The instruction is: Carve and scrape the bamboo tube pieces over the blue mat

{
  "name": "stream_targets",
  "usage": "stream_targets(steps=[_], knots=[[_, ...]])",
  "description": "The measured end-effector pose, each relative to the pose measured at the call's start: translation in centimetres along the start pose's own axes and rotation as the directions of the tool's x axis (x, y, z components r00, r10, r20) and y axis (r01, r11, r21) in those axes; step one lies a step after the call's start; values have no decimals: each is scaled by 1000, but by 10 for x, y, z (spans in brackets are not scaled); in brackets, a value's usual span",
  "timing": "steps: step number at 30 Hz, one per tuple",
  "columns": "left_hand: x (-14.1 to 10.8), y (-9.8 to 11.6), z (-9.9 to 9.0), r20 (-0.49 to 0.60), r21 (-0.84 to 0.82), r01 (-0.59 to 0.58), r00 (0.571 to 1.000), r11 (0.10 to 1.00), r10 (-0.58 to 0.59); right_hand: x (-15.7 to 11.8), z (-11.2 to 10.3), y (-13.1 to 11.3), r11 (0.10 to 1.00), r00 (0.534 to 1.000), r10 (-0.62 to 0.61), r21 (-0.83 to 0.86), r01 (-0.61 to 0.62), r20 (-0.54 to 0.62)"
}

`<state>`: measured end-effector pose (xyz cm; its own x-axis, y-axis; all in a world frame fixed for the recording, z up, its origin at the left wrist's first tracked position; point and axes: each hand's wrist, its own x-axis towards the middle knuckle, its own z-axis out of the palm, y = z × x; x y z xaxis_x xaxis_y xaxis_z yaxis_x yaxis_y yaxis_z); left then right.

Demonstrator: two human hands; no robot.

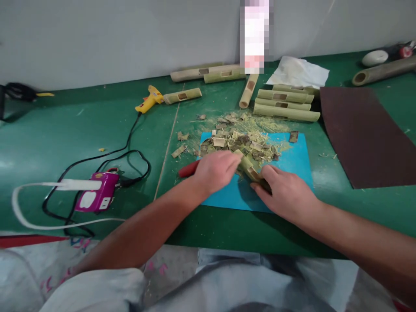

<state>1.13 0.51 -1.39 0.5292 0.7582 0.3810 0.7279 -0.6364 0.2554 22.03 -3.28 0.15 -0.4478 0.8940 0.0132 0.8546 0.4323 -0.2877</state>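
Note:
My right hand [289, 186] is wrapped round the lower end of a short green bamboo tube [248, 167] with a rectangular notch cut in its side. The tube slants up and left over a blue sheet [292, 164]. My left hand [216, 171] is closed at the tube's upper end, around a tool whose red handle [188, 169] sticks out to the left. The tool's working end is hidden, so its kind cannot be told. Just beyond my hands lies a heap of bamboo chips and shavings [240, 141].
Several notched bamboo tubes [286, 112] lie at the back right, near a crumpled white tissue [299, 71]. A dark brown sheet [367, 138] is at right. To the left are a yellow glue gun [151, 99] and a purple power socket [99, 190] with trailing cords.

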Motion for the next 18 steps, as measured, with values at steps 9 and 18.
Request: stream_targets(steps=[9,18], knots=[[0,2,-1,32,-48,-62,997,997,64,-2,1,2,1000,1000,-2,12,2,10],[6,-2,-8,-3,-29,7,1000,1000,-7,0,1,1,1000,1000,0,29,1,-9]])
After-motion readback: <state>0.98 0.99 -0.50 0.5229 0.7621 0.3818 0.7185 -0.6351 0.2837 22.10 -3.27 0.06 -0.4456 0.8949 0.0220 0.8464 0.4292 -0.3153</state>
